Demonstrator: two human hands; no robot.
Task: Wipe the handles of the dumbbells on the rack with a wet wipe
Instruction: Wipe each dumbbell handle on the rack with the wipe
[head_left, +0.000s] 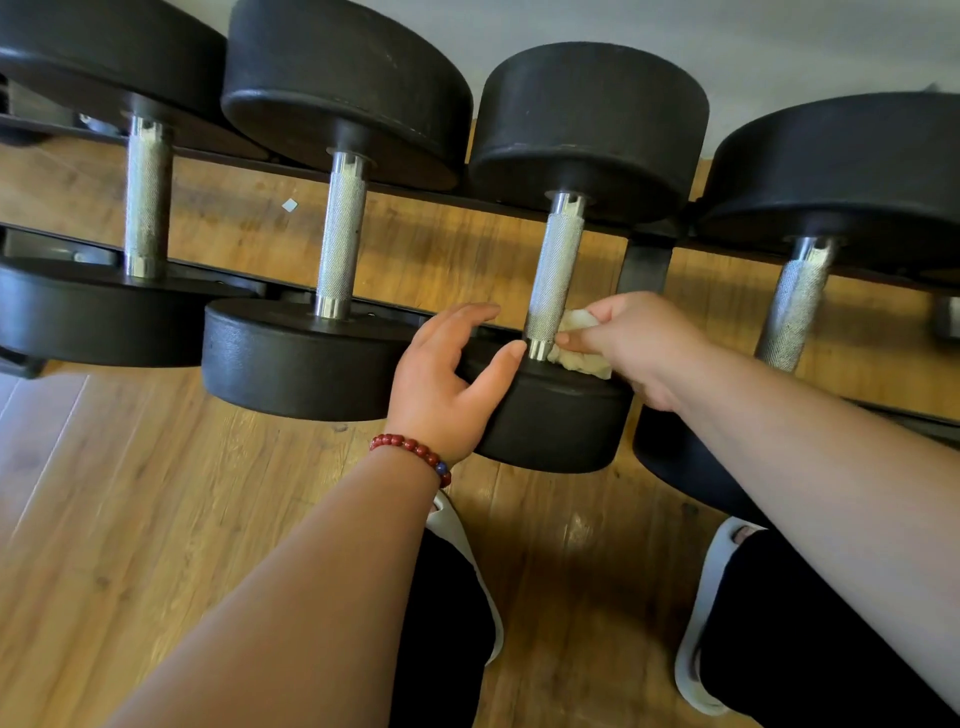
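— Where's the wipe (577, 347)?
— Crumpled, pinched in the right grip (641, 353), against the near end of the third dumbbell's handle (553, 280), at the rack's (644, 265) front rail.
— And the left grip (451, 374)?
— Fingers spread, holding nothing, resting on that dumbbell's near weight (561, 415), thumb just beside the handle.

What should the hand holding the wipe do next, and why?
Probably slide the wet wipe along the handle toward its far end. The right hand holds it at the near end only, the rest is uncovered, and the left hand rests on the near weight.
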